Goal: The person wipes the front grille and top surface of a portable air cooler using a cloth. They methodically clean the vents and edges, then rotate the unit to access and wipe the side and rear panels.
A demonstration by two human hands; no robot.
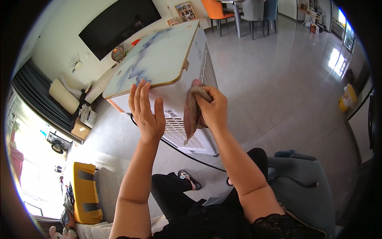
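Observation:
A white cabinet-like table (169,49) with slatted vents and a blue-veined, gold-edged glassy top stands in front of me. My right hand (216,109) is closed around a crumpled brown and pinkish cloth (191,115), held against or close to the table's near right corner; I cannot tell if it touches. The loose end of the cloth hangs down before the lower vent (173,124). My left hand (148,119) is held up with fingers stretched out at the near edge of the top, holding nothing. Whether its fingertips touch the edge cannot be seen.
A black cable (191,157) runs from the table toward a grey-blue seat (300,187) at my right. A yellow chair-like piece (84,193) is at lower left. Orange (217,12) and grey chairs stand far back. A yellow bucket (347,97) is at right.

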